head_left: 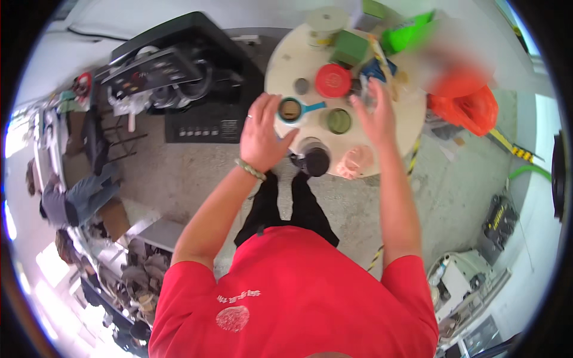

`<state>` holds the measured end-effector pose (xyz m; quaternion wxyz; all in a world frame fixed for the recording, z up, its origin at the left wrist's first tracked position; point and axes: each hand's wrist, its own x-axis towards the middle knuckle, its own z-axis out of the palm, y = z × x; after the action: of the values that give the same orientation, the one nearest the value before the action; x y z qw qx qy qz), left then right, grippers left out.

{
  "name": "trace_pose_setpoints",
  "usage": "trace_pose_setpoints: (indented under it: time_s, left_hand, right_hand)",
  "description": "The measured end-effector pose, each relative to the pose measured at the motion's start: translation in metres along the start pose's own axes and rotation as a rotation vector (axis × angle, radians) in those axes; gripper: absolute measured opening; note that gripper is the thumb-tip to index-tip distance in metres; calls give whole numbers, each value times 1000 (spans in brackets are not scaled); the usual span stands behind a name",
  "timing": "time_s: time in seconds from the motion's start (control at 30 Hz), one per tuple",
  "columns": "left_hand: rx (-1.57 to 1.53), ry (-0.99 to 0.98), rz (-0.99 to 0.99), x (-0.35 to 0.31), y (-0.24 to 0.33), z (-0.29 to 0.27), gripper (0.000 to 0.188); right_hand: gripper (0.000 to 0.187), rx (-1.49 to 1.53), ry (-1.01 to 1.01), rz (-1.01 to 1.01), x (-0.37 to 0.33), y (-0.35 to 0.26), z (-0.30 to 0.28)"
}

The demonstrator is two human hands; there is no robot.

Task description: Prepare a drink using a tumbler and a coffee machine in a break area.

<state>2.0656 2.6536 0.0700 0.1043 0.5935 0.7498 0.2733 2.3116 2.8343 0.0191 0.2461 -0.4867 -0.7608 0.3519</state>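
My left hand [262, 134] wraps its fingers around a small cup with a blue handle [292, 110] on the round pale table [280, 65]. My right hand [375, 113] hovers over the table's right side with fingers spread and seems to pinch a small clear item I cannot make out. Between the hands stands a green-rimmed jar [338, 120]. A red lid [333, 80] lies just beyond it. A dark round container [314, 160] sits at the table's near edge, by my left wrist.
A green box [351, 48], a white tub [325, 25] and a bright green object [406, 34] crowd the table's far side. An orange bag [468, 107] hangs at the right. Black equipment [179, 71] stands to the left. A seated person [71, 200] is at far left.
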Motion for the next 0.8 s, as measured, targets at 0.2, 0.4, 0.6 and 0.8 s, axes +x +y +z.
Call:
trace_pose_setpoints:
  time_s: [0.2, 0.4, 0.6, 0.8]
  left_hand:
    - [-102, 3, -89, -83, 4, -40, 62]
    - [-150, -4, -295, -132, -5, -69, 55]
    - [-343, 3, -416, -100, 3, -84, 60]
    - [-413, 45, -192, -26, 53, -84, 83]
  right_hand:
    - [102, -686, -506, 25, 84, -53, 51]
    - [103, -884, -624, 71, 97, -50, 76]
    - [104, -805, -520, 60, 95, -69, 38]
    - [104, -622, -382, -39, 42, -170, -53]
